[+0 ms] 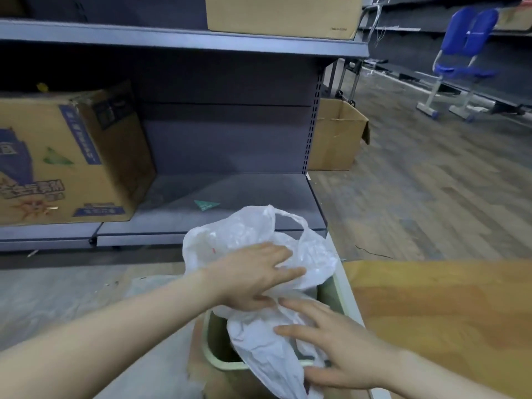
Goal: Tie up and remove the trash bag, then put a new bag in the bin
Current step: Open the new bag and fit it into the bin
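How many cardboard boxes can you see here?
3: a printed box on the left shelf, a plain box on the top shelf, an open box on the floor. Others may be hidden.

Stockroom, metal shelving, cardboard boxes

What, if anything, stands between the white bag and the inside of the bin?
Nothing visible. The white bag already drapes over the bin opening, and the rim and inner wall on the left show bare. Left hand and right hand both lie on the plastic, fingers spread.
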A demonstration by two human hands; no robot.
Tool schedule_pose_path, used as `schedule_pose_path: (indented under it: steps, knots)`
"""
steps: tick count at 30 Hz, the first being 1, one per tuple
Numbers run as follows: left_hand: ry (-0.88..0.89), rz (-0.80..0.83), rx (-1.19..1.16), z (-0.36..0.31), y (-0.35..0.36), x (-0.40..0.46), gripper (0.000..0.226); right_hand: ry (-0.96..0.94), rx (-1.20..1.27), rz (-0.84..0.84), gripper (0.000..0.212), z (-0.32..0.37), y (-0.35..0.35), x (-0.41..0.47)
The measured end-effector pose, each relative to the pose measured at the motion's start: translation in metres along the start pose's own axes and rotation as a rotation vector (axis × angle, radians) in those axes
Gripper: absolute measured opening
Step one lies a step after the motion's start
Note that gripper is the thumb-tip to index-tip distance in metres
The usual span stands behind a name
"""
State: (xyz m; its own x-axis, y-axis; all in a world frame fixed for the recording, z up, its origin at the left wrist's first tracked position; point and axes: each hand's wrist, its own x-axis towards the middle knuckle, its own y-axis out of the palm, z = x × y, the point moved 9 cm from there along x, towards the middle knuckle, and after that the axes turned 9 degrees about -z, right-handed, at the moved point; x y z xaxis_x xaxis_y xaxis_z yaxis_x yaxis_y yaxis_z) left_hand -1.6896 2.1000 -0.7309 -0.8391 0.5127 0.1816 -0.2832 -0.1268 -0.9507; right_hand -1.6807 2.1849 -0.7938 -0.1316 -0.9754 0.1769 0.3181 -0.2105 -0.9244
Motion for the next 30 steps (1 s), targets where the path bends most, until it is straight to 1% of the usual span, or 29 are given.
schedule_pose_path:
  steps: [1, 2, 3, 4, 5, 7, 9, 11, 13, 15, 16, 17, 19, 21, 22, 23, 24, 25, 26, 28, 30]
  knots:
    - [0.075, -0.176, 0.065, -0.004, -0.028, -0.008, 0.053, -0.004, 0.011, -0.011, 0.041, 0.001, -0.001, -0.002]
    - [0.096, -0.307, 0.105, 0.0, -0.047, -0.022, 0.045, -0.015, 0.021, -0.035, 0.031, 0.002, -0.003, -0.004]
    - [0.062, -0.362, 0.129, 0.009, -0.06, -0.035, 0.042, -0.031, 0.021, -0.075, 0.024, 0.004, -0.008, -0.004]
    - [0.002, -0.35, 0.128, 0.022, -0.063, -0.047, 0.044, -0.048, 0.013, -0.126, 0.019, 0.004, -0.015, -0.005]
    - [-0.074, -0.271, 0.095, 0.036, -0.058, -0.058, 0.05, -0.071, 0.008, -0.186, 0.017, 0.005, -0.023, -0.006]
    - [-0.178, -0.048, 0.004, 0.053, -0.033, -0.08, 0.059, -0.114, -0.004, -0.297, 0.022, 0.007, -0.04, -0.006]
    - [-0.182, 0.154, -0.027, 0.051, -0.002, -0.091, 0.065, -0.13, -0.031, -0.404, 0.025, 0.006, -0.063, -0.006]
    - [-0.155, 0.258, -0.056, 0.04, 0.02, -0.089, 0.064, -0.13, -0.103, -0.453, 0.034, 0.001, -0.087, -0.007]
    - [-0.135, 0.332, -0.115, 0.028, 0.042, -0.08, 0.07, -0.096, -0.245, -0.395, 0.051, -0.014, -0.098, -0.008]
    - [-0.133, 0.37, -0.124, 0.02, 0.064, -0.064, 0.071, -0.017, -0.379, -0.244, 0.069, -0.034, -0.095, -0.009]
    - [-0.129, 0.395, -0.099, 0.017, 0.074, -0.056, 0.07, 0.014, -0.416, -0.193, 0.072, -0.038, -0.092, -0.01]
    - [-0.128, 0.434, -0.077, 0.014, 0.084, -0.05, 0.064, 0.012, -0.443, -0.163, 0.07, -0.038, -0.088, -0.011]
    - [-0.188, 0.552, -0.07, 0.01, 0.106, -0.043, 0.048, -0.044, -0.44, -0.104, 0.057, -0.027, -0.076, -0.013]
    - [-0.229, 0.629, -0.109, 0.006, 0.123, -0.04, 0.044, -0.062, -0.363, -0.082, 0.044, -0.015, -0.066, -0.014]
    - [-0.232, 0.661, -0.122, 0.004, 0.129, -0.041, 0.045, -0.064, -0.34, -0.052, 0.05, -0.01, -0.058, -0.014]
    - [-0.23, 0.686, -0.13, 0.003, 0.134, -0.042, 0.046, -0.091, -0.349, -0.012, 0.063, -0.005, -0.048, -0.014]
    - [-0.229, 0.703, -0.138, 0.001, 0.136, -0.043, 0.047, -0.141, -0.389, 0.033, 0.069, 0.001, -0.036, -0.015]
    - [-0.233, 0.709, -0.148, 0.0, 0.135, -0.043, 0.049, -0.209, -0.442, 0.061, 0.066, 0.007, -0.024, -0.017]
    - [-0.244, 0.701, -0.151, 0.0, 0.13, -0.043, 0.051, -0.265, -0.48, 0.08, 0.058, 0.012, -0.013, -0.019]
    - [-0.23, 0.655, -0.123, -0.001, 0.115, -0.044, 0.052, -0.31, -0.486, 0.034, 0.045, 0.017, -0.007, -0.021]
    - [-0.16, 0.592, -0.068, -0.001, 0.096, -0.05, 0.05, -0.333, -0.426, -0.022, 0.035, 0.019, -0.012, -0.02]
